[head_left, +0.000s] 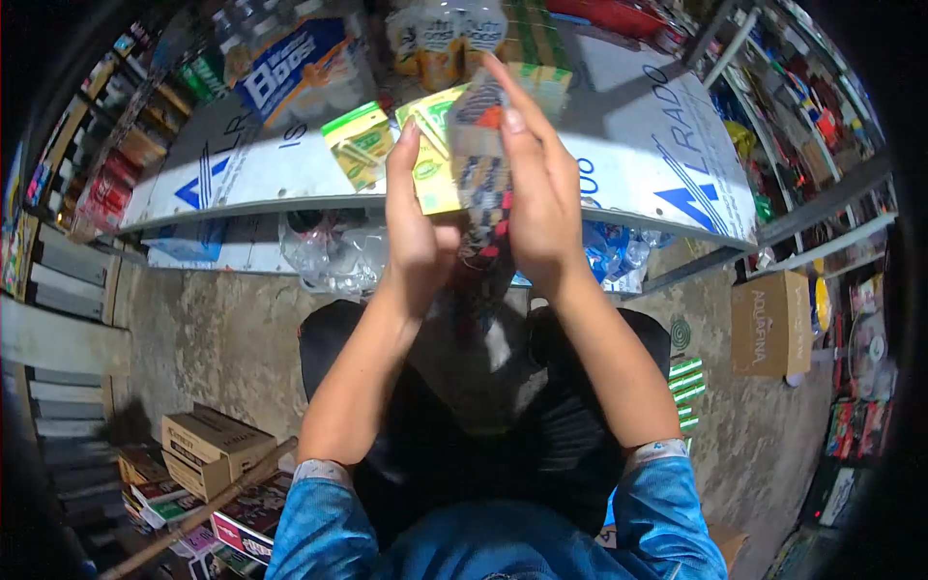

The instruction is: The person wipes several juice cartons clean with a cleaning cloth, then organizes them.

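Note:
Both hands are raised over the front of the shelf, one on each side of a patterned cloth and a yellow-green packet. The fingers of my left hand point up along the packet's left side, its thumb near the cloth. My right hand lies against the cloth's right side with its fingers stretched upward. The cloth hangs down between the wrists, its lower part blurred. Another yellow-green packet lies on the shelf just left of my left hand.
Drink bottles and a Boost pack stand at the shelf's back. Wrapped bottles are underneath. An Aquafina carton is at the right; a brown carton is on the floor at the left. Stocked racks line both sides.

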Motion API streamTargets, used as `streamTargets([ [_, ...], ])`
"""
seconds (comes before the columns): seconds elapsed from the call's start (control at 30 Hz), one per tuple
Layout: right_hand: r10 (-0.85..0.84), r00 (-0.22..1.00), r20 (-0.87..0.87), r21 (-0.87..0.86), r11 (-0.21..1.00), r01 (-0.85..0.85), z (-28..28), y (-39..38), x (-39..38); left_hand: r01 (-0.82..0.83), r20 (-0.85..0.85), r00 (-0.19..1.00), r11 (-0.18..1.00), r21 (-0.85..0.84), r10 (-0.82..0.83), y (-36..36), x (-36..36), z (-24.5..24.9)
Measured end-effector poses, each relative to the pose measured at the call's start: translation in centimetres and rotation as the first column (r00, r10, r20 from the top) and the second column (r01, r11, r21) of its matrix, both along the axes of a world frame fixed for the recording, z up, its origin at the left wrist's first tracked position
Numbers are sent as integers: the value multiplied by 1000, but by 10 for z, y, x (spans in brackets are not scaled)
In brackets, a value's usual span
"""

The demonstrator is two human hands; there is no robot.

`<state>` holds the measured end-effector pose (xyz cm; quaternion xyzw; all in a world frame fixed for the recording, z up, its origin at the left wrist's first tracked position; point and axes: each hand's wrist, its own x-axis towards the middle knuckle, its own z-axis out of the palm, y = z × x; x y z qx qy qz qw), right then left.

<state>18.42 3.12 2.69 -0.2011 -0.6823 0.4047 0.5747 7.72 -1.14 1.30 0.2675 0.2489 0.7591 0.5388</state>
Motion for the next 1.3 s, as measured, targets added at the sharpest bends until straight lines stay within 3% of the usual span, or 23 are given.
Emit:
streamTargets([
  [0.03, 31, 999, 36, -103, 994, -27, -2, -2, -3, -72, -59, 995, 996, 45, 75, -1, -2, 2],
  [0.17, 122, 992, -35, -119, 985, -125, -19, -26, -24, -179, -69, 980, 978, 106, 187, -3, -24, 2],
  [0.27, 107, 992, -62, -213, 970, -118, -7, -43, -27, -254, -562, 732, 920, 298, 384, -12, -37, 1],
  [0.3, -90, 996, 5, -224, 971, 89, 20, -59, -39, -228, -612, 698, 925, 303, 373, -14, -39, 1],
  [0.33, 79, 995, -68, -330, 939, -97, 5, -38, -19, -230, -607, 701, 925, 304, 374, -11, -41, -6],
  [0.4, 84, 989, -120, -299, 947, -117, 3, -19, -16, -250, -694, 487, 846, 471, 530, 0, -43, -22],
  [0.47, 74, 982, -175, -308, 943, -126, 8, -13, -16, -255, -697, 498, 855, 451, 516, 0, -41, -25],
  [0.53, 60, 970, -237, -318, 938, -136, 15, -12, -14, -253, -723, 419, 836, 488, 549, 1, -41, -28],
  [0.57, 25, 995, -101, -206, 977, -46, 23, -14, -11, -243, -749, 318, 814, 528, 581, -1, -44, -27],
  [0.6, -28, 999, 33, -83, 996, 31, 29, -18, -8, -246, -747, 321, 813, 527, 582, 0, -45, -27],
  [0.67, -69, 986, 154, -19, 997, 73, 30, -20, -2, -146, -623, 450, 741, 656, 640, 2, -46, -26],
  [0.7, -194, 930, 311, 277, 955, 107, 28, -16, 1, -154, -636, 329, 705, 693, 698, -1, -50, -24],
  [0.73, -353, 841, 410, 549, 832, 81, 26, -14, 2, -153, -638, 328, 706, 692, 697, -1, -52, -24],
  [0.77, -333, 819, 467, 579, 815, 1, 27, -19, 1, -151, -633, 224, 668, 729, 741, 0, -54, -25],
  [0.83, -344, 802, 488, 582, 813, -6, 25, -24, -6, -175, -582, -6, 572, 801, 813, 6, -57, -34],
  [0.93, -262, 829, 494, 479, 878, -9, 20, -12, -2, -92, -660, 87, 666, 741, 746, -7, -49, -31],
  [0.97, -103, 890, 444, 240, 971, -7, 16, -3, 0, -60, -635, -31, 633, 772, 772, -5, -49, -31],
  [1.0, 40, 937, 348, -12, 999, -38, 14, 3, 3, -58, -633, -29, 631, 774, 774, -6, -48, -31],
  [1.03, 103, 934, 343, -95, 993, -75, 13, 5, 7, -29, -652, -51, 651, 758, 757, -9, -46, -30],
  [1.07, 102, 934, 341, -94, 993, -74, 10, 4, 6, -1, -669, -76, 671, 741, 739, -10, -45, -30],
  [1.17, -287, 811, 510, 315, 940, 135, 2, -18, -7, -41, -623, -96, 622, 782, 776, 4, -44, -41],
  [1.2, -342, 770, 538, 373, 916, 146, 5, -29, -10, -58, -597, -114, 594, 802, 794, 8, -44, -40],
  [1.3, -287, 824, 489, 360, 927, 110, 5, -13, -6, -74, -620, -23, 617, 783, 784, 11, -40, -45],
])
